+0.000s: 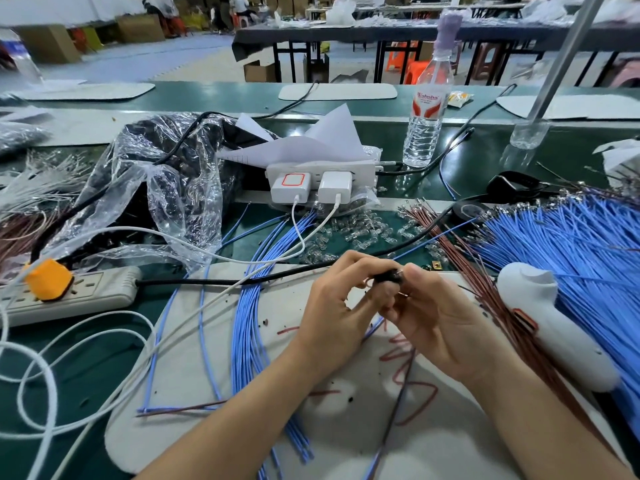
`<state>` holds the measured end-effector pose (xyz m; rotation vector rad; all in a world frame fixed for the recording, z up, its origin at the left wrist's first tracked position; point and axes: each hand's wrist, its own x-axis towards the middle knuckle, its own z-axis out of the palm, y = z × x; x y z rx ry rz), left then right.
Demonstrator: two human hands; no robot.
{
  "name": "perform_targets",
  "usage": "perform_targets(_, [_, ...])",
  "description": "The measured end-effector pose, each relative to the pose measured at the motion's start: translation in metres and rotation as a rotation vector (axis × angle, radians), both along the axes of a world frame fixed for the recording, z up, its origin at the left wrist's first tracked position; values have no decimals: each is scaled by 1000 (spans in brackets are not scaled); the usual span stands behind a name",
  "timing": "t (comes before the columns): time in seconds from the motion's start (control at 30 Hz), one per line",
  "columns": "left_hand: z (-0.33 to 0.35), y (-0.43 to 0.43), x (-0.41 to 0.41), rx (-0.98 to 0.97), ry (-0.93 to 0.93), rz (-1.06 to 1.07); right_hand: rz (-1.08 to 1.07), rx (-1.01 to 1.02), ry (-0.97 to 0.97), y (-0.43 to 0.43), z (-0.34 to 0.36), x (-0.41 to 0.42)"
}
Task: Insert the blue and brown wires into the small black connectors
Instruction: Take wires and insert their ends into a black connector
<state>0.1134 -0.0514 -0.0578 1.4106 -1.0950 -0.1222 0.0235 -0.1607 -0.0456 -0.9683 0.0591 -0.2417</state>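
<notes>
black connector (388, 276) pinched btwn L grip (341, 306) & R grip (431, 318)

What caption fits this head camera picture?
Left hand and right hand hold a small black connector over a grey mat, among blue wires and brown wires.

Green surface (207, 95), long. Beyond its far edge: blue floor (121, 64); dark-topped tables (381, 34) on black legs; orange plastic stools (398, 60) beneath them; cardboard boxes (138, 27) toward the far left. Even, bright lighting.
</notes>
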Motion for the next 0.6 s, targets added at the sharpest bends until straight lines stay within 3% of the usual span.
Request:
perform_targets(0.37, [1,2,3,-10,-7,-3,6,-40,-53,0,7,-4])
perform_targets(0.6, [0,2,3,25,-147,112,-158,-179,8,-1,7,-4])
